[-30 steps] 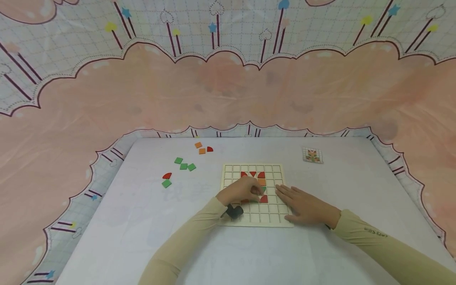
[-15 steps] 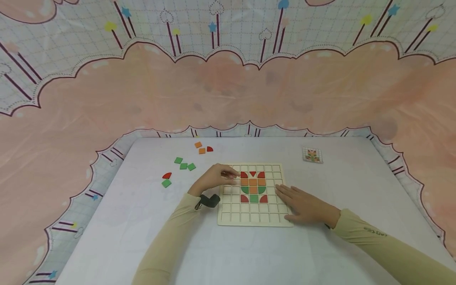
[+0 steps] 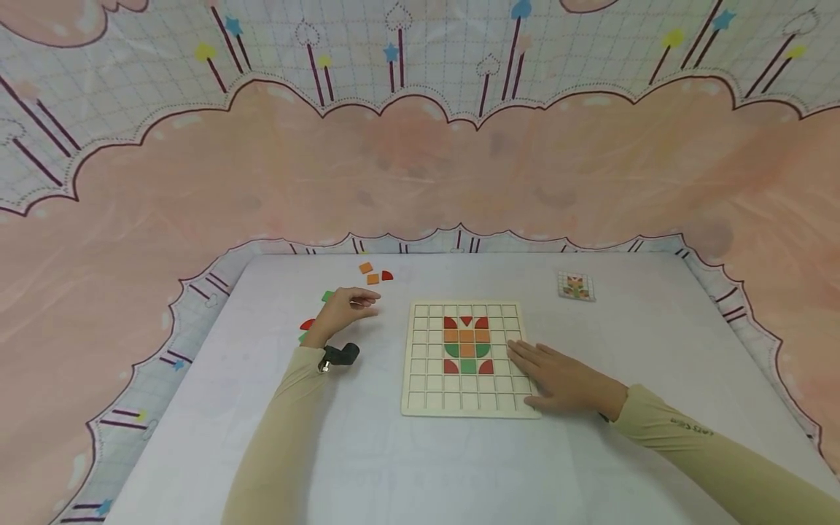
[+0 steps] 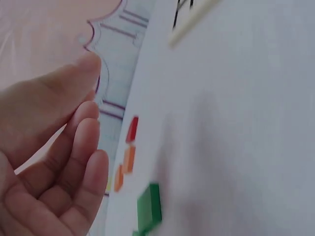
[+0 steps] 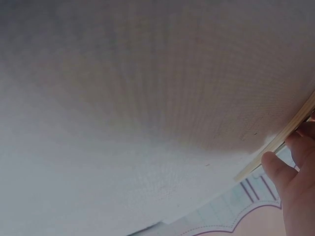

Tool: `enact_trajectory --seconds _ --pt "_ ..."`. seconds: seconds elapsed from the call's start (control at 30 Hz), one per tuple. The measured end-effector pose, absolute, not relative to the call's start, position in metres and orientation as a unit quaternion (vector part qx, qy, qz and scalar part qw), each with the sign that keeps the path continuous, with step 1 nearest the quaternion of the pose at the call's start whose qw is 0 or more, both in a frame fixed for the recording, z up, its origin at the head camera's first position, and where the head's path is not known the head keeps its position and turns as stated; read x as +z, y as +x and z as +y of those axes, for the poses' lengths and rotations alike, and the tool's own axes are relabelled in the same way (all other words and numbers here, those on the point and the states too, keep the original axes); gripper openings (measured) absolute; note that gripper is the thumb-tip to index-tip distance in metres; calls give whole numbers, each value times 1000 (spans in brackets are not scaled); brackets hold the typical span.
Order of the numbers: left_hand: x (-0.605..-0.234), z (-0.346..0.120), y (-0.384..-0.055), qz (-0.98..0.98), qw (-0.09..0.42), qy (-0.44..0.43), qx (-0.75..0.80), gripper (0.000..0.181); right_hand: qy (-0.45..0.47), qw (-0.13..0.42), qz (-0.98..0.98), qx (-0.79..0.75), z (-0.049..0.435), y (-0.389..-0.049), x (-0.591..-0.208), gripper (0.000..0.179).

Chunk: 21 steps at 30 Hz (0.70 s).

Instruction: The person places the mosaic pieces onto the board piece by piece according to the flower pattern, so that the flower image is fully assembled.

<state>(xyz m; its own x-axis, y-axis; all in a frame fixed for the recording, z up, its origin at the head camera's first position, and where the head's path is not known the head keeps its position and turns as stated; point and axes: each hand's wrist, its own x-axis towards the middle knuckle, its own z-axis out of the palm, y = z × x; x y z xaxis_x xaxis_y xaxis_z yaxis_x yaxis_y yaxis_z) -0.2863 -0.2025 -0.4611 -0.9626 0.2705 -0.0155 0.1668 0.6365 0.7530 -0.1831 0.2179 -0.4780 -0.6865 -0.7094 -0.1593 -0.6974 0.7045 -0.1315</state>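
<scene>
A pale gridded board [image 3: 423, 401] lies on the table, with a pattern of red, orange and green pieces set in its middle cells. Among them are a red triangle [image 3: 466, 321] and a green square [image 3: 468, 366]. My right hand [image 3: 571, 383] rests flat with straight fingers over the board's right edge. Left of the board, my left hand [image 3: 341, 310] hovers above loose tiles, and nothing shows between its loosely bent fingers. It partly hides a red quarter-circle [image 3: 307, 324] and some green tiles. In the left wrist view a green tile [image 4: 149, 209] lies below the fingertips.
Two orange squares [image 3: 372, 278] and a red quarter-circle [image 3: 388, 275] lie at the back left of the table. A small card [image 3: 576, 286] with a printed flower-like pattern lies at the back right. Patterned cloth [image 3: 420, 175] hangs behind the table.
My left hand has lifted off the board's middle and moved left to the loose tiles, uncovering the pattern of pieces. The right hand has stayed put.
</scene>
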Motion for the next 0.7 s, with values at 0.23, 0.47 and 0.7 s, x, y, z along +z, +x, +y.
enact_trajectory --seconds 0.23,0.47,0.7 --pt "-470 -225 -296 918 44 71 387 40 -383 104 917 -32 219 -184 -479 79" --pt "-474 -231 -294 933 37 48 356 43 -382 98 919 -31 219 -185 -480 79" --pt "-476 -232 -291 939 40 27 341 38 -381 105 918 -36 219 -184 -480 79"
